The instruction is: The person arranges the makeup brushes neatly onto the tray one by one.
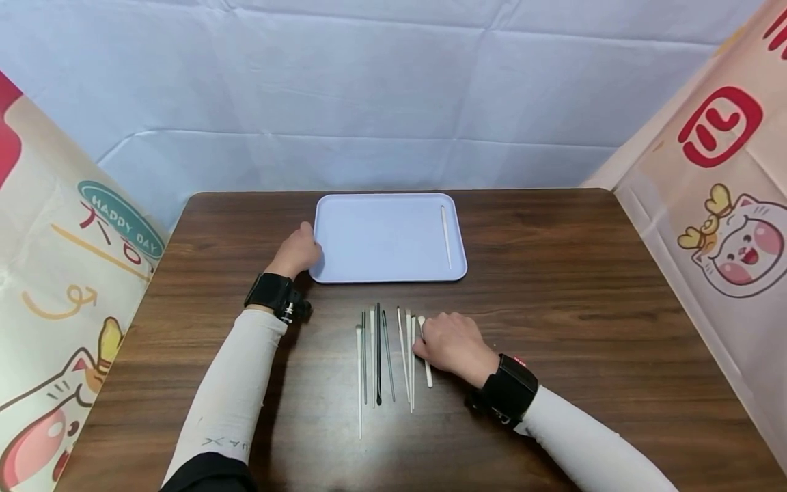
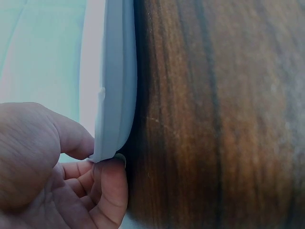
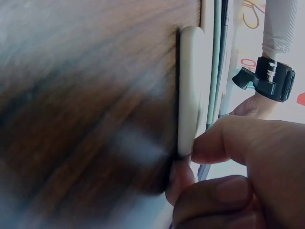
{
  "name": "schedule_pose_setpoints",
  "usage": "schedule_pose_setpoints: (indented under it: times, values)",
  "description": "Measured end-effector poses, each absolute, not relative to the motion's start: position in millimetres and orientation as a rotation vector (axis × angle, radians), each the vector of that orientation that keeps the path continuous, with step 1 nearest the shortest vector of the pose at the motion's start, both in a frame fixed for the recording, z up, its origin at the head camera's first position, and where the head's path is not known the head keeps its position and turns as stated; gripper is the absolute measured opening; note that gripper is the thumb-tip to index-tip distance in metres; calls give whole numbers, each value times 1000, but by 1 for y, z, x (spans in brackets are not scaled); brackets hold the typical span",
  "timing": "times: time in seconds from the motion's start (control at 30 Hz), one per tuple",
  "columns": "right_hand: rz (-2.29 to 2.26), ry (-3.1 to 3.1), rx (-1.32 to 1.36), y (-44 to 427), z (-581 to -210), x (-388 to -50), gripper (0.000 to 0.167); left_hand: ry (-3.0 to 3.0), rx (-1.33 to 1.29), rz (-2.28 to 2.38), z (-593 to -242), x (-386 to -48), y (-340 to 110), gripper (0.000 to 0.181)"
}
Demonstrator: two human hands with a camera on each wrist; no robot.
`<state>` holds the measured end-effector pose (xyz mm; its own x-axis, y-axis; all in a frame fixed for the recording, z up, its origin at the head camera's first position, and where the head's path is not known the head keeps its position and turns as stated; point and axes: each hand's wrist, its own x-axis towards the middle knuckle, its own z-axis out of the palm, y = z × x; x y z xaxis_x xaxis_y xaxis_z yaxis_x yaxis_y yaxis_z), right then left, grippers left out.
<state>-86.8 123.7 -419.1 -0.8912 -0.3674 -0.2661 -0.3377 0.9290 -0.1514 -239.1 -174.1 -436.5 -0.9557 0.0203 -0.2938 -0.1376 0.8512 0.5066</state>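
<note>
Brown table (image 1: 572, 294); creased cloth (image 1: 369, 89) behind; cartoon sheets (image 1: 707, 225) either side

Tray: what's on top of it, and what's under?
One slim white stick lies on the tray, near its right edge in the head view. The left hand covers a bit of the tray's left edge. Whatever lies beneath is hidden.

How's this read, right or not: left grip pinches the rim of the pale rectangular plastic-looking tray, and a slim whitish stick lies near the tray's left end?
Wrong end: the slim whitish stick lies near the right end of the pale rectangular plastic-looking tray, as the head view shows. The left grip does pinch the tray's rim.
</note>
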Motion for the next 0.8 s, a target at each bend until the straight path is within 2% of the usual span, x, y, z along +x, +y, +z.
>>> schedule_pose_setpoints:
  times: [0.43, 0.8]
  values:
    - [-125, 2770, -503, 125, -413, -87, 40, 2740, -80, 789, -432, -234, -174, 43]
    - [-158, 2774, -474, 131, -397, -99, 39, 2735, -78, 792, -432, -236, -175, 42]
